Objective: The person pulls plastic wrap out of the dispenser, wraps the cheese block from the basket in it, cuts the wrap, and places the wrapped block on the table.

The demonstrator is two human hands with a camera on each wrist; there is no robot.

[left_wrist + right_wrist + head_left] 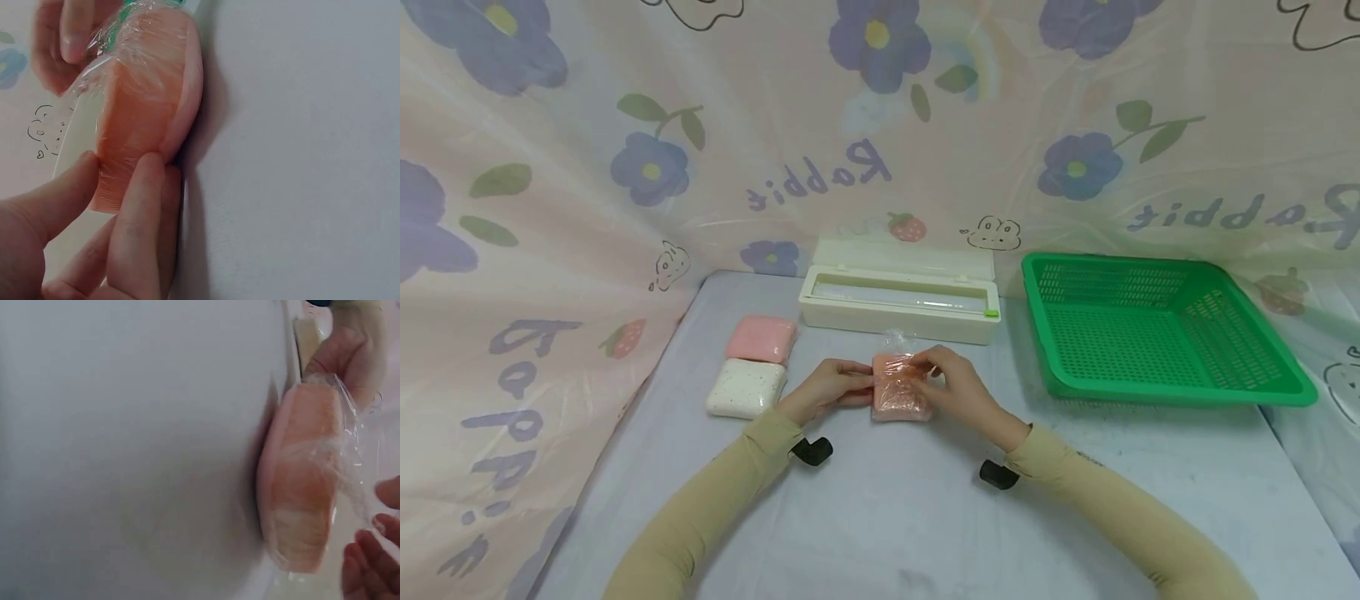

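Note:
An orange-pink, soap-like bar (pixel 901 404) with rounded edges sits on the table in the middle of the head view, with clear cling film (pixel 895 340) around it. The film is wrinkled on top and sticks up loosely at the far end. My left hand (pixel 832 387) holds the bar's left side, thumb and fingers pressed on the wrapped surface (pixel 134 119). Over the bar's right part, my right hand (pixel 958 390) has bent fingers at the film; in the right wrist view a loose sheet (pixel 356 481) stretches to its fingertips (pixel 389 526).
Left of the hands lie a pink wrapped bar (pixel 762 339) and a white speckled one (pixel 747 388). Behind stands a white cling film dispenser (pixel 898 321), lid up, with a green slider (pixel 992 313). A green plastic basket (pixel 1180 392) is at the right. A printed curtain (pixel 820 100) surrounds the table.

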